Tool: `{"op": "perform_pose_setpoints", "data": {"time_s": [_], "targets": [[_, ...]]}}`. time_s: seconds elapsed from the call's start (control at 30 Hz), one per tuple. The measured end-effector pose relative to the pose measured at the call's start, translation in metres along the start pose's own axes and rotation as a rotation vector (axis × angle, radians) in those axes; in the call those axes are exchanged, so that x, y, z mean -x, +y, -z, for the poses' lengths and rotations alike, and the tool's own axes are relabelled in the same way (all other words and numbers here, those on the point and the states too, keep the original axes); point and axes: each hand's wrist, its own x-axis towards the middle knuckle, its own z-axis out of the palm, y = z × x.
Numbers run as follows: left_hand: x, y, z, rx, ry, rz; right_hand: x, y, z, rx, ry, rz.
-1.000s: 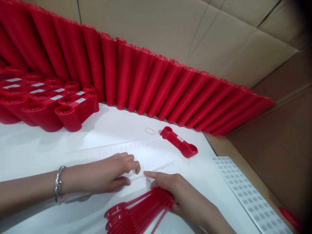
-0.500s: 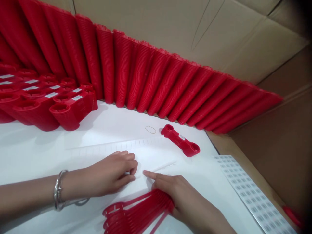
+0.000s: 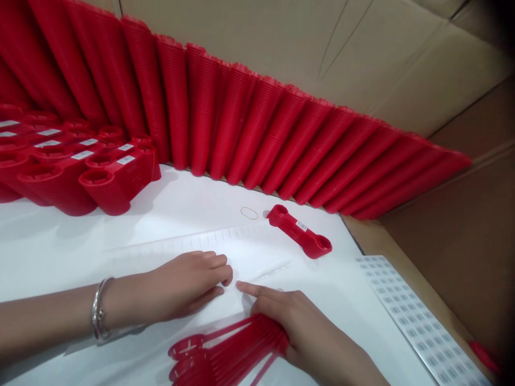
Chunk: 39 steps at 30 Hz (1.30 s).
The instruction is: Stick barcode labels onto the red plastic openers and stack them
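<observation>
My left hand [image 3: 193, 284], with a silver bangle at the wrist, lies low over a white sheet [image 3: 156, 245] with faint lines along its edge. Its fingers are curled, with the thumb close below the index finger; whatever they might hold is hidden. My right hand [image 3: 298, 321] is closed around a fanned bundle of thin red plastic holders [image 3: 229, 351] with ring-shaped ends. Its index finger stretches out, the tip just short of my left fingers. Beyond the hands lies a single red two-ring holder [image 3: 295, 230] bearing a white barcode label [image 3: 301, 225].
Tall stacks of red ribbed holders [image 3: 253, 128] line the cardboard wall [image 3: 261, 32]. Shorter labelled stacks [image 3: 104, 187] stand at left. A sheet of barcode labels [image 3: 418, 316] lies at right by the table's edge. A rubber band [image 3: 249, 213] rests on the white surface.
My left hand has shifted slightly right, its index finger now closer to my right fingertip and a little farther from its own thumb. My right hand and the red bundle have hardly moved.
</observation>
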Motion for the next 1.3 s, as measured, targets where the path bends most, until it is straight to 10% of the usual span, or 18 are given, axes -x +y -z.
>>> {"op": "perform_pose_setpoints", "data": {"time_s": [1.3], "targets": [[0.017,0.001,0.053,0.211,-0.313,0.137,0.0,-0.008,0.002,-0.215,0.033,-0.131]]}}
